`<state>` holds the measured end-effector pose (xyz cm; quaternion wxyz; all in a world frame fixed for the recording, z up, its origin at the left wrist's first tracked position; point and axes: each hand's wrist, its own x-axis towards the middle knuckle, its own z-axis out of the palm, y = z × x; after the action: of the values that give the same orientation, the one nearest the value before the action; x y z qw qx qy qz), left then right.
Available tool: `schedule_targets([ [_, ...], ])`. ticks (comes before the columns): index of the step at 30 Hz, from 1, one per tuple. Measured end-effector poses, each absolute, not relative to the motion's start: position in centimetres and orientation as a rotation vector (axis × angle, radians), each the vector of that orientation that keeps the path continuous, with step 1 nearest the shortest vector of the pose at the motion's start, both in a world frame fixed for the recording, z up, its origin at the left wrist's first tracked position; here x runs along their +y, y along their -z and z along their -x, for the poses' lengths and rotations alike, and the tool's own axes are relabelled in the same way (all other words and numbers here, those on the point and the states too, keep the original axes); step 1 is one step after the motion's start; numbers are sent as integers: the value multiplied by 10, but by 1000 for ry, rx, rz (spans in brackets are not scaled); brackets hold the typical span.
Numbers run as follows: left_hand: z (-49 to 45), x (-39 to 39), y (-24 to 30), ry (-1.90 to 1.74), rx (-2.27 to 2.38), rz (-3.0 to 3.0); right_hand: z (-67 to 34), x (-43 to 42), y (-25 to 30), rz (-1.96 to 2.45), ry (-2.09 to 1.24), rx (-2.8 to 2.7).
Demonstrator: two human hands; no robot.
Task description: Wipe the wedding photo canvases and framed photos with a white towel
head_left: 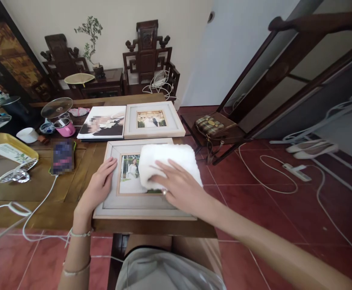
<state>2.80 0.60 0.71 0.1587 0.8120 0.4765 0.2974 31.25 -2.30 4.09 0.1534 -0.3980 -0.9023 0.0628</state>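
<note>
Closest to the camera, the picture frame (133,209) lies flat at the near edge of the tabletop (43,189), right in front of the person. The left hand (99,183) rests on the frame's left rail with an open grip, fingers straight and curled around nothing. My guess is it's just pinning the frame so it can't slide. The right hand (178,187) lies palm down on a folded white cloth (169,161) that covers the right side of the photo. That grip is open too, fingers spread and pressing on the cloth rather than clutching it.

Left of the frame there's a phone (62,157) on a white cable (40,205), close but not touching. Behind it sit a second frame (153,119) and a canvas print (103,121) side by side, so there's not much room to push forward. A pink cup (65,128) sits further left, with carved chairs (147,56) at the wall.
</note>
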Motion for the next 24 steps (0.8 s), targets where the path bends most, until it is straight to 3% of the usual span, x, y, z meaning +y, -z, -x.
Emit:
schedule_targets([
  [10,-30,5,-7,-889,1369,-2287,-306,55,-33,1284,69,-2583],
  [24,-28,4,-4,-903,1390,-2293,-317,-104,-57,911,-360,-2727],
])
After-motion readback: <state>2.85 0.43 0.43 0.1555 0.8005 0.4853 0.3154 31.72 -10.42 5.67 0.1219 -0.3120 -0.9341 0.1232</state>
